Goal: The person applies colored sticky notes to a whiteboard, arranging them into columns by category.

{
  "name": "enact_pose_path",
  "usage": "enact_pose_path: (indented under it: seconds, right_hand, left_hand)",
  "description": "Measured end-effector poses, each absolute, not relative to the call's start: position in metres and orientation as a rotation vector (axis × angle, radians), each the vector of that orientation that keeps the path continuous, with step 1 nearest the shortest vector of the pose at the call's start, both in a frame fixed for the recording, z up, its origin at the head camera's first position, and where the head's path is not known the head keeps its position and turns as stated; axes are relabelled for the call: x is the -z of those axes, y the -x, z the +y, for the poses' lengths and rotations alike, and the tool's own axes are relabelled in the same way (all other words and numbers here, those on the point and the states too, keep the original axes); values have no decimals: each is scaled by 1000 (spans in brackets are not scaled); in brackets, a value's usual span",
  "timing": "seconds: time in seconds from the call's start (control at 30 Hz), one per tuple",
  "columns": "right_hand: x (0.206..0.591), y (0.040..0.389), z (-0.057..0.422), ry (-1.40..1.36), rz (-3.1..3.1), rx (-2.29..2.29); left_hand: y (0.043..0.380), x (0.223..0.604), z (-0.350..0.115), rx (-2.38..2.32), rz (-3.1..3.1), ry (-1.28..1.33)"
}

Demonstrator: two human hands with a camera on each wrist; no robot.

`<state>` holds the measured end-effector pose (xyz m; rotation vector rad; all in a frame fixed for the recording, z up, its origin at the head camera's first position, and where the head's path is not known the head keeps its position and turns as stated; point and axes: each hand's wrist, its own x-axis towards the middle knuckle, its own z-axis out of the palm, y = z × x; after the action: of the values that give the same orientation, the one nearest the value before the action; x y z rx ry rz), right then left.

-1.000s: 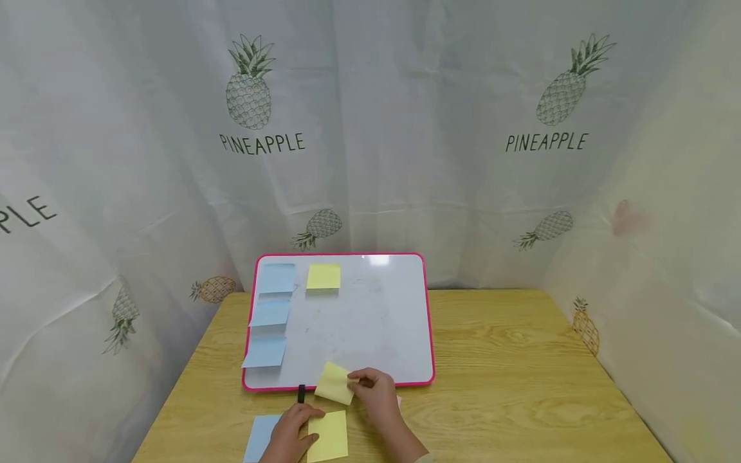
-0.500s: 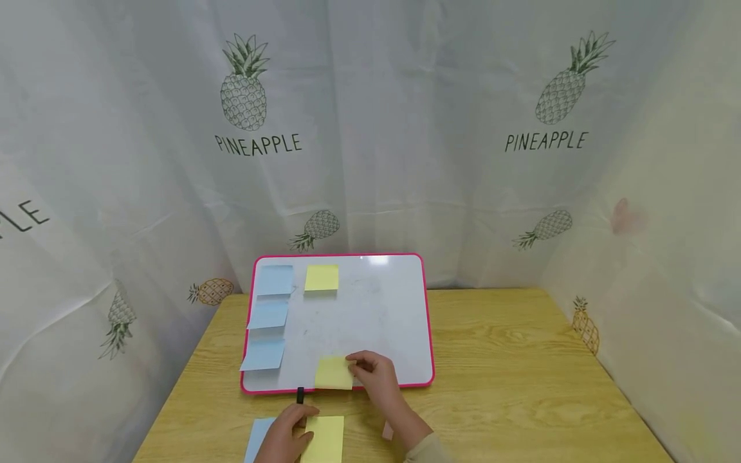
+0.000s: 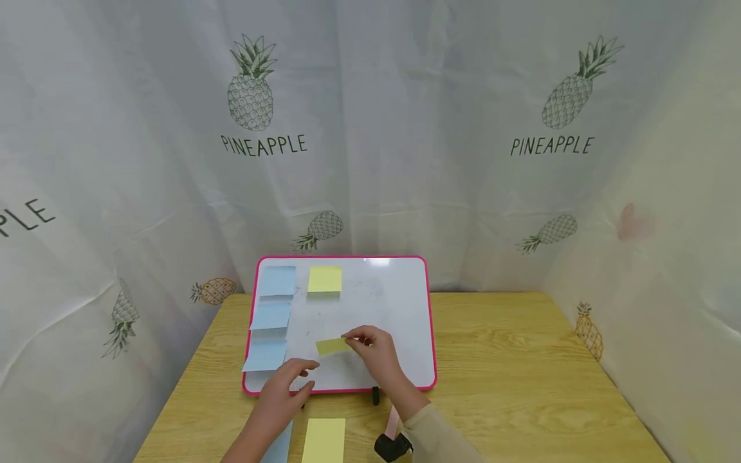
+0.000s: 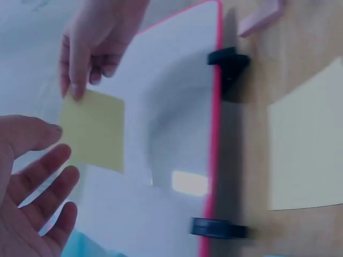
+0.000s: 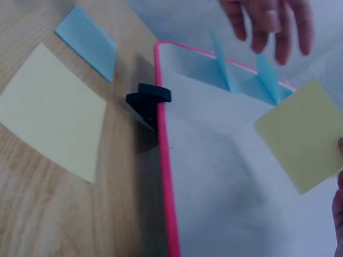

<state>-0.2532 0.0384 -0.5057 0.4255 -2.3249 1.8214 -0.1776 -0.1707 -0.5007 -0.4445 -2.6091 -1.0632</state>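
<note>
A yellow sticky note [image 3: 331, 347] hangs in front of the lower half of a pink-rimmed whiteboard [image 3: 370, 308]. My right hand [image 3: 376, 354] pinches it by one corner between thumb and finger, as the left wrist view also shows for the note [image 4: 102, 131]. My left hand [image 3: 280, 395] is raised left of the note, thumb and fingers spread; in the right wrist view this hand [image 5: 268, 24] is apart from it. Below the board lies a yellow sticky pad [image 3: 324, 440], with a blue pad [image 3: 279, 445] partly hidden beside it.
Several blue notes [image 3: 271, 316] run down the board's left side, and one yellow note [image 3: 325, 279] is at its top. Black supports [image 3: 375, 395] hold the lower edge. A pink pad [image 3: 392, 422] and a black device [image 3: 392, 447] are by my right wrist.
My right hand has lifted the yellow note up from the board's lower edge. My left hand has left the yellow pad and risen toward the board, fingers spreading.
</note>
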Motion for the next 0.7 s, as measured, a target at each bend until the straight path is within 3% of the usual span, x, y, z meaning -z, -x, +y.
enact_pose_path:
  seconds: [0.33, 0.7]
  right_hand:
    - [494, 275, 21, -431, -2081, -2116]
    - [479, 269, 6, -412, -2065, -2110]
  left_hand:
    - [219, 454, -180, 545, -2449, 576]
    - [249, 463, -184, 355, -2614, 514]
